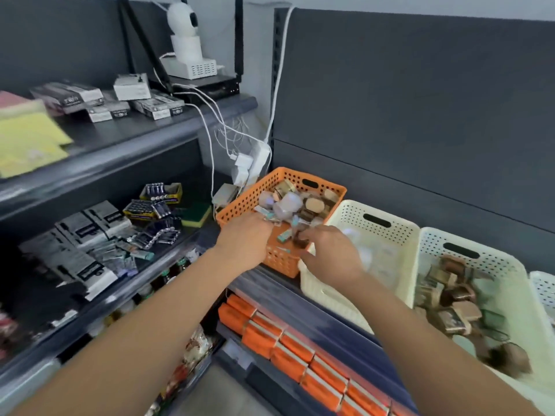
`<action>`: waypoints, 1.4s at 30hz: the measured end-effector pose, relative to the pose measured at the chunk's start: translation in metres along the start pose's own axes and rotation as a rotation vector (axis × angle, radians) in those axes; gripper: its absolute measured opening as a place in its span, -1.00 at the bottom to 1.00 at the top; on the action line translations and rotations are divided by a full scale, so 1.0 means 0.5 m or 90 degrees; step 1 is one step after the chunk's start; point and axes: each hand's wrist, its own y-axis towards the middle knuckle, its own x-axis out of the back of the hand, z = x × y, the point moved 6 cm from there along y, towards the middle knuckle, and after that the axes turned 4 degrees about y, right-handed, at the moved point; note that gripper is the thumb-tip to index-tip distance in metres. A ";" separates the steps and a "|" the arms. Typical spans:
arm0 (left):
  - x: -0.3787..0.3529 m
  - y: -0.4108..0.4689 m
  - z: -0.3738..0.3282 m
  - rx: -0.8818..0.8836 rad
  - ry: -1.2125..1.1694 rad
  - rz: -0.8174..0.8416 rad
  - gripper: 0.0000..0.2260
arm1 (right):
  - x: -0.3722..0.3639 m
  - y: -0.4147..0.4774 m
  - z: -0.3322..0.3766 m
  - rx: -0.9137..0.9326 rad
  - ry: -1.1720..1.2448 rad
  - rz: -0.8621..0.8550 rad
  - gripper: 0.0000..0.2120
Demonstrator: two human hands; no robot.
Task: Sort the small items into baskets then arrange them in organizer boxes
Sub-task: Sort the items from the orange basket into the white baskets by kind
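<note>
Orange plastic, punched all over with small holes and cut with a slot handle at its far end: that is the orange basket (279, 187), standing on the shelf (324, 322) at 12 o'clock from me. It is heaped with small items (295, 202): gold-and-tan flat cases, rounded milky-white pieces and slim teal boxes. They are too piled and blurred for me to give a true count.

I count one orange basket and three cream ones, in a row running off to 3 o'clock. The first cream basket (375, 219) touches the orange one and holds only pale, blurred shapes. The second cream basket (459, 250) is part full of brown-and-gold cases. The third cream basket (543, 288) shows only a corner at the frame's edge.

My left hand (244, 240) lies knuckles up over the near rim at 9 o'clock on the orange basket. Its fingers bend down out of sight, so I cannot tell whether that grip is clamped. My right hand (329, 253) reaches in at the near corner towards 3 o'clock, with its grip narrowed to a pinch, thumb and fingertips closed on a small dark piece (300, 242). A teal box (285, 235) lies just beside it at 9 o'clock.
</note>
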 end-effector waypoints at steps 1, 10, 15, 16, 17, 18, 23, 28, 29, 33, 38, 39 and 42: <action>-0.009 0.009 0.019 0.000 -0.008 0.008 -0.85 | -0.009 0.015 0.007 -0.007 -0.002 0.008 -0.73; -0.098 0.130 0.085 -0.043 -0.103 0.217 -0.84 | -0.101 0.167 -0.019 -0.004 -0.160 0.143 -0.68; -0.179 0.188 0.073 -0.060 -0.160 0.417 -0.68 | -0.139 0.231 -0.017 0.125 -0.207 0.206 -0.67; -0.194 0.195 0.066 -0.068 -0.154 0.448 -0.67 | -0.146 0.240 -0.013 0.151 -0.217 0.224 -0.67; -0.207 0.200 0.057 -0.075 -0.154 0.470 -0.63 | -0.154 0.246 -0.012 0.161 -0.223 0.246 -0.67; -0.217 0.204 0.050 -0.076 -0.158 0.483 -0.58 | -0.161 0.253 -0.014 0.159 -0.225 0.265 -0.69; -0.241 0.217 0.055 -0.060 -0.144 0.485 -0.51 | -0.194 0.274 -0.018 0.132 -0.239 0.326 -0.77; -0.239 0.236 0.118 -0.079 -0.084 0.522 -0.65 | -0.209 0.301 -0.011 0.121 -0.266 0.363 -0.72; -0.241 0.234 0.118 -0.102 -0.085 0.543 -0.63 | -0.210 0.301 -0.009 0.120 -0.269 0.367 -0.71; -0.242 0.222 0.097 -0.192 -0.102 0.597 -0.63 | -0.214 0.310 -0.004 0.113 -0.284 0.356 -0.67; -0.248 0.214 0.085 -0.220 -0.162 0.589 -0.70 | -0.220 0.318 -0.005 0.063 -0.276 0.342 -0.60; -0.249 0.213 0.084 -0.223 -0.175 0.584 -0.71 | -0.217 0.317 -0.005 0.054 -0.272 0.338 -0.61; -0.249 0.214 0.086 -0.230 -0.214 0.571 -0.74 | -0.207 0.310 -0.001 0.040 -0.258 0.325 -0.59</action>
